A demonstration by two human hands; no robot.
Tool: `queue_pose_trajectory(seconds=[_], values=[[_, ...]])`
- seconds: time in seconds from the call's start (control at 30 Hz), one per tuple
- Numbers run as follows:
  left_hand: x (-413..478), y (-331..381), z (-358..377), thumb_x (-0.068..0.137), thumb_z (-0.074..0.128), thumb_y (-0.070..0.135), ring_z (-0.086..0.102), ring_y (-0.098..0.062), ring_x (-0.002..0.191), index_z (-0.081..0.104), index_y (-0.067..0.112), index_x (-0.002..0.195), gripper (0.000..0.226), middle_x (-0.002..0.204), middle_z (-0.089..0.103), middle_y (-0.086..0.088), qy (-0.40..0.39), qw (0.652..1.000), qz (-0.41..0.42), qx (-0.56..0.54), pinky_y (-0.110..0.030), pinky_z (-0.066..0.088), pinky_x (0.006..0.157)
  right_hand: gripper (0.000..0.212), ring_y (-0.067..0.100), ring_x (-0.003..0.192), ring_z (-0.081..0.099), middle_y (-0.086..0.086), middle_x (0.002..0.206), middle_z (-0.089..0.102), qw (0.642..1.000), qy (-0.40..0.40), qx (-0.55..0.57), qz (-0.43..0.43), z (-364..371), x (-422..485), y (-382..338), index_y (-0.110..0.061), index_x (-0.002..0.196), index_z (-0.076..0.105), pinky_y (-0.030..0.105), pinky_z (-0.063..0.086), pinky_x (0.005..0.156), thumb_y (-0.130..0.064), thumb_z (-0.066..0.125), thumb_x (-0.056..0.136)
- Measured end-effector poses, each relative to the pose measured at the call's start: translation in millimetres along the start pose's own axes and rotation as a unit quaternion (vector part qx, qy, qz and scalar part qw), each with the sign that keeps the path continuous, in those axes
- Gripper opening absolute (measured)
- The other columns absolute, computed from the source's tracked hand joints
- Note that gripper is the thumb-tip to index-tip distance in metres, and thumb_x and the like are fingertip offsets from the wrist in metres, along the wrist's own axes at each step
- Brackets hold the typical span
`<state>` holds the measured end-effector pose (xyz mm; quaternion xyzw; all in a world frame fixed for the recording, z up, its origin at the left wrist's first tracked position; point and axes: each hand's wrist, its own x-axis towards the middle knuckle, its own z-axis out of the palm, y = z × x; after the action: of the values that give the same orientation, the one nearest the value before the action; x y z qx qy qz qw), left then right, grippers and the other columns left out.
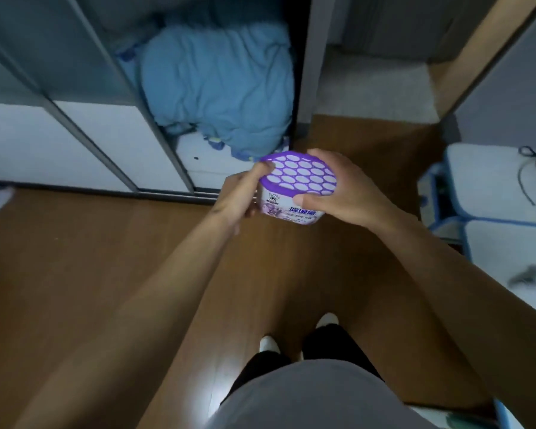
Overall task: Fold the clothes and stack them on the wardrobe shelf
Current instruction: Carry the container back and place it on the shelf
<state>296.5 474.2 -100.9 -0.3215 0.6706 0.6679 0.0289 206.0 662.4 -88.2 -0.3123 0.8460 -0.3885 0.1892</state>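
Above the wooden floor (75, 274), both hands clamp a purple-lidded tub (293, 187): left hand (242, 196) pinching its rim, right hand (344, 190) curled around it. Beyond them, the blue bundle of clothes (217, 85) lies unfolded in the wardrobe (90, 140), slightly left, nearer the left hand.
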Motion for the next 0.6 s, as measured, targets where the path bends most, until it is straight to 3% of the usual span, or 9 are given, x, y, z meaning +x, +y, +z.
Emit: queue_pose_trajectory(seconds=[0.1, 0.17, 0.23, 0.33, 0.4, 0.53, 0.6], values=[[21.0, 20.4, -37.9, 0.072, 0.063, 0.058, 0.07, -0.016, 0.064, 0.072, 0.015, 0.099, 0.052, 0.088, 0.079, -0.001, 0.03, 0.998, -0.004, -0.047, -0.021, 0.04, 0.047, 0.061, -0.019, 0.091, 0.06, -0.031, 0.099, 0.059, 0.996, 0.006, 0.087, -0.005, 9.8, 43.0, -27.5, -0.045, 0.117, 0.041, 0.005, 0.049, 0.062, -0.043, 0.084, 0.074], [37.4, 35.5, -59.9, 0.073, 0.063, 0.058, 0.072, -0.019, 0.067, 0.071, 0.016, 0.1, 0.05, 0.088, 0.079, -0.001, 0.051, 0.997, 0.005, -0.063, -0.022, 0.043, 0.051, 0.052, -0.017, 0.09, 0.063, -0.033, 0.095, 0.065, 0.991, 0.008, 0.133, -0.014, 12.9, 71.5, -43.0, -0.044, 0.112, 0.045, 0.004, 0.049, 0.063, -0.036, 0.083, 0.078], [56.0, 52.5, -81.2, 0.071, 0.063, 0.06, 0.073, -0.027, 0.079, 0.07, 0.017, 0.101, 0.052, 0.089, 0.079, -0.001, 0.07, 0.995, 0.009, -0.071, -0.029, 0.041, 0.059, 0.048, -0.009, 0.096, 0.066, -0.028, 0.102, 0.069, 0.984, 0.0, 0.178, -0.024, 14.7, 102.5, -53.6, -0.04, 0.118, 0.05, 0.009, 0.052, 0.068, -0.033, 0.08, 0.081], [89.7, 80.4, -108.4, 0.066, 0.061, 0.064, 0.075, -0.03, 0.089, 0.07, 0.02, 0.1, 0.056, 0.092, 0.078, 0.0, 0.082, 0.995, 0.01, -0.061, -0.025, 0.036, 0.052, 0.056, 0.004, 0.105, 0.068, -0.01, 0.117, 0.069, 0.971, -0.014, 0.237, -0.022, 11.6, 154.6, -60.7, -0.031, 0.13, 0.051, 0.025, 0.06, 0.077, -0.035, 0.079, 0.082], [113.7, 101.1, -123.2, 0.065, 0.062, 0.063, 0.075, -0.029, 0.084, 0.071, 0.022, 0.096, 0.052, 0.092, 0.078, 0.0, 0.094, 0.993, 0.013, -0.065, -0.025, 0.036, 0.052, 0.059, 0.009, 0.107, 0.069, -0.007, 0.121, 0.068, 0.964, -0.025, 0.265, -0.024, 7.3, 192.9, -66.0, -0.032, 0.133, 0.05, 0.032, 0.06, 0.08, -0.036, 0.079, 0.081], [161.7, 152.2, -145.0, 0.071, 0.062, 0.059, 0.071, -0.022, 0.074, 0.068, 0.024, 0.09, 0.04, 0.09, 0.077, 0.0, 0.098, 0.991, 0.031, -0.081, -0.019, 0.036, 0.047, 0.051, 0.007, 0.102, 0.071, -0.015, 0.115, 0.071, 0.952, -0.05, 0.301, -0.017, -11.2, 269.5, -85.0, -0.048, 0.117, 0.052, 0.03, 0.06, 0.075, -0.046, 0.079, 0.074], [186.4, 178.3, -155.5, 0.074, 0.061, 0.056, 0.072, -0.023, 0.075, 0.066, 0.024, 0.091, 0.037, 0.09, 0.075, -0.001, 0.093, 0.99, 0.049, -0.09, -0.022, 0.035, 0.049, 0.049, 0.009, 0.098, 0.072, -0.013, 0.111, 0.074, 0.946, -0.049, 0.321, -0.021, -22.4, 304.9, -95.1, -0.042, 0.119, 0.054, 0.027, 0.06, 0.068, -0.042, 0.078, 0.077]])
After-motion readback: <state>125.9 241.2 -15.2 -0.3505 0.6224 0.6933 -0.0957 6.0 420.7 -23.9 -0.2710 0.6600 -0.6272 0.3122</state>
